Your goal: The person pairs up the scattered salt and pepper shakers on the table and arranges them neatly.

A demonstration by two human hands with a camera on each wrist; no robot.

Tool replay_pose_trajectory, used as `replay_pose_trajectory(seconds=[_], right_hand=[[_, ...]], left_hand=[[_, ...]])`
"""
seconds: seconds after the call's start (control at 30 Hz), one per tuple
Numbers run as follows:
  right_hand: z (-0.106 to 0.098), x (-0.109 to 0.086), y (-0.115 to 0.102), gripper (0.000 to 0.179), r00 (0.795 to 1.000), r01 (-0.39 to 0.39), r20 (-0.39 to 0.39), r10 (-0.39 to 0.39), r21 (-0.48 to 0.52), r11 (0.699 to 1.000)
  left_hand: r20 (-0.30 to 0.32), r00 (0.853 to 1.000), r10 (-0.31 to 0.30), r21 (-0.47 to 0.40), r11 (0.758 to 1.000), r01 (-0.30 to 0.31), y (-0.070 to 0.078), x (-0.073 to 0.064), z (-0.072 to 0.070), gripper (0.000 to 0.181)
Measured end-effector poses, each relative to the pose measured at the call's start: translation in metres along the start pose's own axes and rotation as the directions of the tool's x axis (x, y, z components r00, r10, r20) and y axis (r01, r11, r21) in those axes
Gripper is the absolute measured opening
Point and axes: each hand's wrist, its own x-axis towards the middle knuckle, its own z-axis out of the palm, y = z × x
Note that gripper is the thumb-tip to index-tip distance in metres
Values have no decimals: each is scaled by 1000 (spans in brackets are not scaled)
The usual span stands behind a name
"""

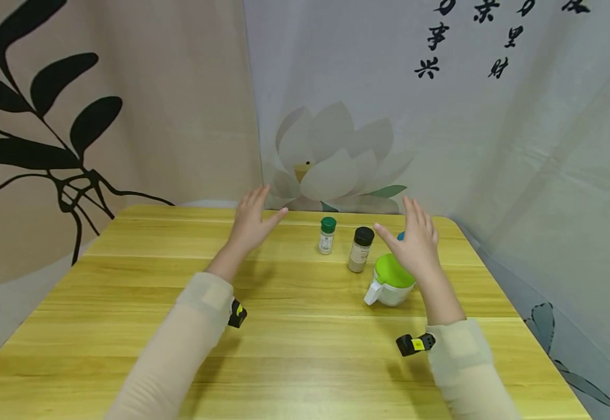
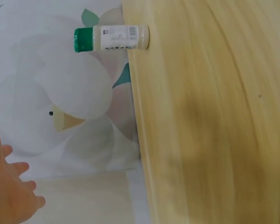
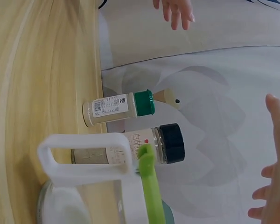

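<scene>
My left hand (image 1: 251, 224) is raised over the far middle of the table, fingers extended and thumb apart, holding nothing. My right hand (image 1: 414, 242) hovers behind and above a white jar with a green lid (image 1: 393, 272), its fingers spread and empty. That jar has a white handle (image 3: 86, 175) on its side. Between the hands stand a small shaker bottle with a dark green cap (image 1: 328, 235) and a taller seasoning bottle with a black cap (image 1: 360, 249), both upright. A blue lid (image 1: 401, 235) shows partly behind my right hand; the rest of that container is hidden.
The wooden table (image 1: 294, 361) reaches back to a hanging cloth (image 1: 336, 70) printed with a lotus and dark characters. A beige cloth (image 1: 189, 105) with dark leaves hangs at the left. The containers stand close together toward the table's back right.
</scene>
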Motion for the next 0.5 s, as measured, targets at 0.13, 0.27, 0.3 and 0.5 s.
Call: replay_pose_trajectory(seconds=[0.13,0.27,0.3,0.5], right_hand=[[2,-4,0,95,1000,-5,-12,5,18,1000],[3,-8,1,95,1000,-7,-21,8,39,999],[3,-9,1,94,1000,-9,-22,10,44,999],[5,-15,3,92,999,-19,-35,21,70,997]], left_hand=[[-7,1000,-1,-19,1000,1,-2,-1,6,80],[-16,1000,-1,-59,998,0,-2,-2,12,81],[-20,1000,-3,-74,997,1,-2,-2,14,82],[-22,1000,-18,-142,990,14,1,-3,21,82]])
